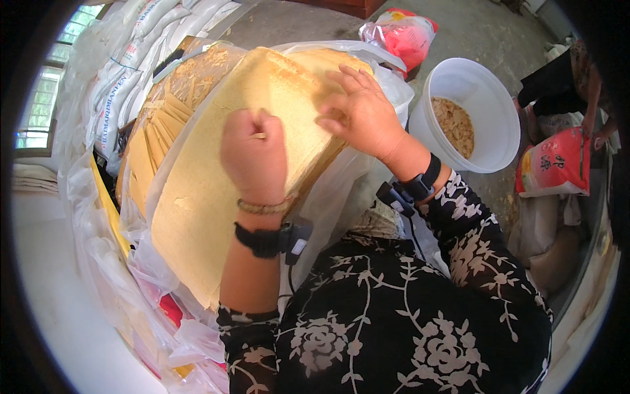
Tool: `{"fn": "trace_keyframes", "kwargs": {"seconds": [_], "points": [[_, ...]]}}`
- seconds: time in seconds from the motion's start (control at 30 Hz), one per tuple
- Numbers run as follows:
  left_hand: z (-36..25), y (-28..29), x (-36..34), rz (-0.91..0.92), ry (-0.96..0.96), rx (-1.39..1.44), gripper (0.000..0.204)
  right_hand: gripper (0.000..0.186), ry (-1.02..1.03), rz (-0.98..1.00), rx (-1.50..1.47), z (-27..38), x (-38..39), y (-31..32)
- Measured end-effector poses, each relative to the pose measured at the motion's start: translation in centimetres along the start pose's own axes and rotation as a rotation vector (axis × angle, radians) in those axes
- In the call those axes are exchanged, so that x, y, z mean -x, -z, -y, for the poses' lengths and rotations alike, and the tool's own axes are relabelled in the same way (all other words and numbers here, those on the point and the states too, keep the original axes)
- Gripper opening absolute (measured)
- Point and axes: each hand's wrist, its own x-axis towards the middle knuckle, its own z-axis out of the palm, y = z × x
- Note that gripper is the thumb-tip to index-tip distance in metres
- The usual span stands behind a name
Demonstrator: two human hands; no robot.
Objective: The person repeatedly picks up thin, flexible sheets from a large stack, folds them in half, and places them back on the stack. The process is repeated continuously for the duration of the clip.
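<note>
A thick stack of thin, pale yellow sheets (210, 177) lies in front of me on clear plastic. My left hand (254, 157) is above the middle of the stack, curled into a fist and slightly blurred. A small pale bit shows by its thumb, too small to name. Over the stack's right edge, my right hand (361, 111) has its fingers apart, with nothing visible in them. Both wrists wear black straps with small devices. The layered side of the stack faces me, partly behind my left wrist.
To the right stands a white bucket (485, 148) with yellowish broken flakes inside. Folded sheet pieces (157, 134) and crumbs lie left of the stack. White sacks (128, 72) are piled far left. Red-and-white bags (558, 164) sit at the right, near another person's arm.
</note>
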Motion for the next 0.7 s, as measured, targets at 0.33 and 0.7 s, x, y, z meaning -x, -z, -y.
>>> {"fn": "trace_keyframes", "kwargs": {"seconds": [0.33, 0.7], "points": [[3.2, 12.6, -0.1, -0.435, 0.061, 0.04, 0.018, 0.027, 0.207, 0.231, -0.068, 6.7, -1.1, -3.4], [16.2, 25.4, 18.2, -0.735, 0.805, 1.026, 0.044, 0.038, -0.205, 0.605, -0.737, 14.9, -0.5, -4.7]]}}
